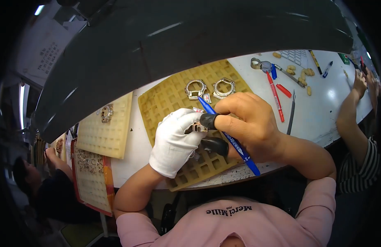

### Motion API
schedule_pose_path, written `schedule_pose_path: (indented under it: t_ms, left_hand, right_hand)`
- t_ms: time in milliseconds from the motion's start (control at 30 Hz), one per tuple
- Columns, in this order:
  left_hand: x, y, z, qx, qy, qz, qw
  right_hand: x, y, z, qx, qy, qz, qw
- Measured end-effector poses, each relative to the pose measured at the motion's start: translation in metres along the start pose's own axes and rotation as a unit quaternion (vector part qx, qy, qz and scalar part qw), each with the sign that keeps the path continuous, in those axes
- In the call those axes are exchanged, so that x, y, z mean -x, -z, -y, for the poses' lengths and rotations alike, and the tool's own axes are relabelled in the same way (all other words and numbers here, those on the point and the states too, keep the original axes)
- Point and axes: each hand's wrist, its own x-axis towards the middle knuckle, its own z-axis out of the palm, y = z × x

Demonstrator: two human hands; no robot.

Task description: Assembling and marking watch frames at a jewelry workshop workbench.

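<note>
Metal piece (201, 128) — one — sits pinched in left hand (174, 139), right hand (253, 119) gripping one pen (240, 151).

This looks like a workshop for small metal parts. A white bench (328, 103) bears a gridded tray (156, 95) mid-frame, with glittering, watch-like frames (232, 87) on it; a red-edged tray (93, 187) at lower left holds many small metal pieces (89, 162). Pens (276, 99) and a pointed tool (292, 113) lie right of centre. A co-worker (52, 189) shows at lower left, another's arm (350, 109) at right, and a strip light (21, 106) at far left.
</note>
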Motion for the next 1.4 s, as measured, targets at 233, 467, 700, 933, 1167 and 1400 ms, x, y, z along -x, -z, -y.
schedule_pose_path:
  t_ms: [233, 467, 700, 933, 1167, 1400]
  left_hand:
    - [-0.003, 0.001, -0.004, -0.044, 0.008, -0.014, 0.999]
    - [-0.006, 0.001, -0.004, -0.123, -0.035, -0.01, 0.992]
    - [-0.002, -0.001, 0.003, -0.155, -0.06, -0.022, 0.986]
    - [-0.002, -0.001, 0.003, -0.139, -0.035, -0.022, 0.989]
    - [-0.003, -0.001, -0.004, -0.116, -0.007, -0.008, 0.993]
    - [0.003, -0.004, -0.001, -0.058, 0.005, -0.06, 0.997]
  right_hand:
    - [0.006, 0.0, 0.003, -0.106, 0.053, -0.069, 0.991]
    - [0.01, -0.002, 0.002, -0.099, 0.051, -0.021, 0.994]
    - [0.011, -0.006, 0.001, -0.097, 0.038, -0.025, 0.994]
    - [0.01, -0.003, 0.004, -0.106, 0.037, -0.021, 0.993]
    - [0.007, -0.003, -0.006, 0.066, 0.032, 0.004, 0.997]
    - [0.008, -0.001, -0.007, 0.06, -0.043, 0.068, 0.995]
